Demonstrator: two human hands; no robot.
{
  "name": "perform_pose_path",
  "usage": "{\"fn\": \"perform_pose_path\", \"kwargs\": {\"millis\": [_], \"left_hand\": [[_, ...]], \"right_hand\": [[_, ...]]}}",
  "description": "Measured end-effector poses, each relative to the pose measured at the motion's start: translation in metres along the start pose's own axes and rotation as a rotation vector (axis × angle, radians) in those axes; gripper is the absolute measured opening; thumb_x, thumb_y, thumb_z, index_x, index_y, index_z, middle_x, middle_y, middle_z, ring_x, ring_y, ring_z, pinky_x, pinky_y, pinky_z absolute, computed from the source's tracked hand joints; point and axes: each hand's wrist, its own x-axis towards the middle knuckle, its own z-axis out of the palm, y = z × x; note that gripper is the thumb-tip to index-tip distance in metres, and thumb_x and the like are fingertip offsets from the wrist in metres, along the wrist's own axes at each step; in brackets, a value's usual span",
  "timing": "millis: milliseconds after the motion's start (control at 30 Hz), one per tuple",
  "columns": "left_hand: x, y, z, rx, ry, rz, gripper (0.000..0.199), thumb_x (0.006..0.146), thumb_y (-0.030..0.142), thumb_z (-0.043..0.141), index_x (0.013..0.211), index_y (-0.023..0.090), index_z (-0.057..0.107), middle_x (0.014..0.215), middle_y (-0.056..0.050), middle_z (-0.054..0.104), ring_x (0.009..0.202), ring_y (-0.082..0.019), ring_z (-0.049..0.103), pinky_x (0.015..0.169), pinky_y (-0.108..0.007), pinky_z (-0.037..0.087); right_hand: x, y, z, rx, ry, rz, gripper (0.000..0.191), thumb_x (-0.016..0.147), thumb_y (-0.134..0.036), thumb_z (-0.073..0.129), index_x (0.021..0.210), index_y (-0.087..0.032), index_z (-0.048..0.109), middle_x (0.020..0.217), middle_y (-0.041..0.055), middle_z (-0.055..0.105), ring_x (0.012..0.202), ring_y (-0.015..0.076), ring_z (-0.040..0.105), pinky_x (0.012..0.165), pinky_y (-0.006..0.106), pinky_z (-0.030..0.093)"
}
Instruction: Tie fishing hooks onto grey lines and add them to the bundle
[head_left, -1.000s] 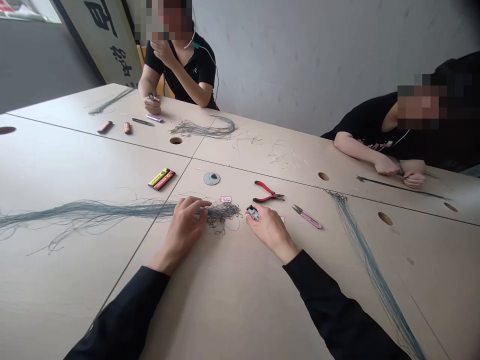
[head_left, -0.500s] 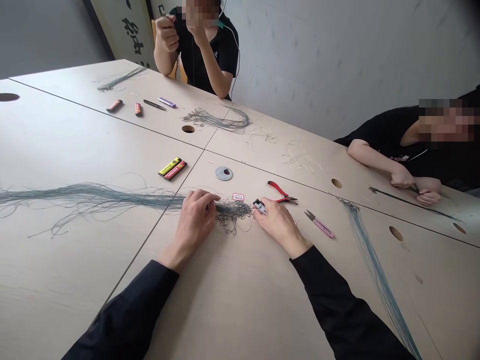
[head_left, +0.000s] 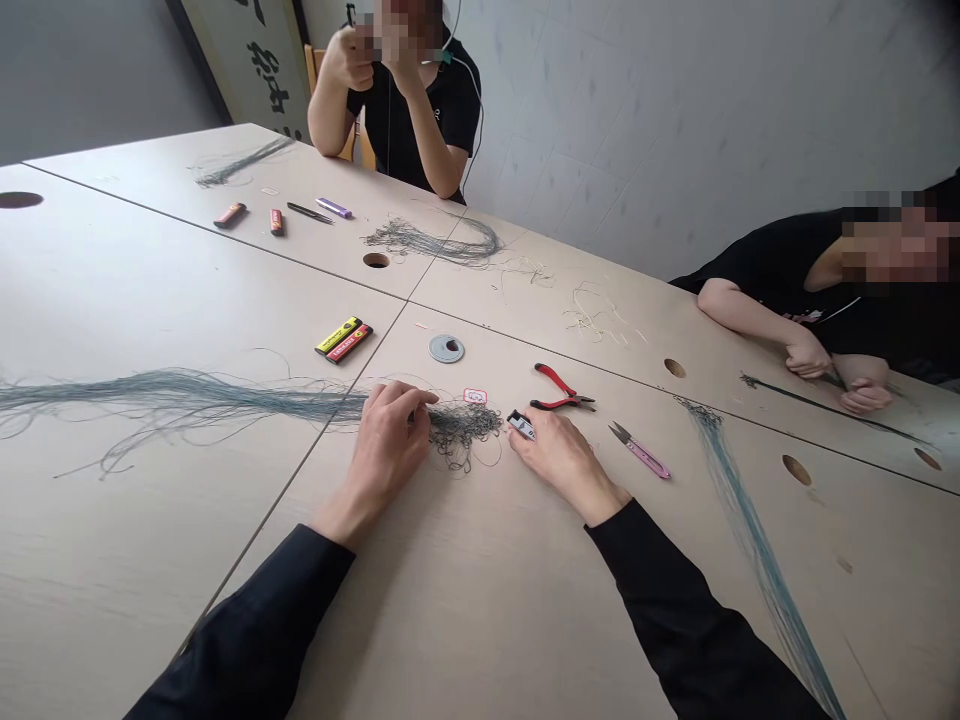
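Observation:
My left hand [head_left: 390, 450] rests on the table with its fingers pinched on the near end of a dark tangle of fine line [head_left: 463, 432]. From there a long grey-green bundle of line [head_left: 187, 398] stretches away to the left across the table seam. My right hand [head_left: 562, 462] lies just right of the tangle, not touching it. Its fingertips grip a small black-and-silver clipper [head_left: 521, 425]. Beyond the hand are red-handled pliers [head_left: 562, 395] and pink-handled thread snips [head_left: 639, 456]. A small red-edged paper label [head_left: 475, 396] lies just above the tangle.
A round grey disc [head_left: 446, 348] and two yellow-and-red packets [head_left: 343, 340] lie ahead. Another line bundle [head_left: 750, 540] runs along the right. Co-workers sit at the far side [head_left: 420, 110] and right [head_left: 795, 320]. The tables [head_left: 187, 600] have cable holes.
The view has swung, shifting the table contents rightward in the picture. The far co-worker's hand has risen to head height. My hands keep their hold.

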Motion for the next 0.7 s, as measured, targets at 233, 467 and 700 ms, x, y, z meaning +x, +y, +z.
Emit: {"fn": "perform_pose_path", "kwargs": {"millis": [233, 467, 700], "left_hand": [[-0.001, 0.0, 0.0, 0.007, -0.016, 0.008, 0.026, 0.093, 0.012, 0.049, 0.098, 0.021, 0.073, 0.097, -0.008, 0.071, 0.096, -0.027, 0.058, 0.086, -0.042, 0.052], [-0.001, 0.001, 0.0, 0.009, -0.024, -0.007, 0.026, 0.093, 0.013, 0.049, 0.097, 0.022, 0.073, 0.097, -0.007, 0.071, 0.096, -0.027, 0.058, 0.086, -0.042, 0.052], [-0.001, 0.002, 0.0, 0.013, -0.026, 0.013, 0.023, 0.092, 0.013, 0.052, 0.098, 0.021, 0.073, 0.097, -0.007, 0.071, 0.096, -0.027, 0.059, 0.089, -0.043, 0.05]], "right_hand": [[0.001, 0.005, -0.009, 0.073, 0.006, 0.002, 0.015, 0.092, -0.027, 0.057, 0.081, -0.019, 0.063, 0.07, 0.0033, 0.063, 0.061, 0.0167, 0.052, 0.055, 0.027, 0.028], [0.001, 0.014, -0.014, 0.149, -0.007, -0.022, 0.02, 0.089, -0.026, 0.055, 0.069, -0.022, 0.054, 0.06, -0.0029, 0.048, 0.054, 0.0139, 0.037, 0.053, 0.027, 0.026], [0.0, 0.02, -0.007, 0.227, -0.003, -0.079, 0.025, 0.086, -0.022, 0.055, 0.065, -0.024, 0.041, 0.059, -0.005, 0.041, 0.056, 0.0138, 0.036, 0.054, 0.027, 0.027]]}}
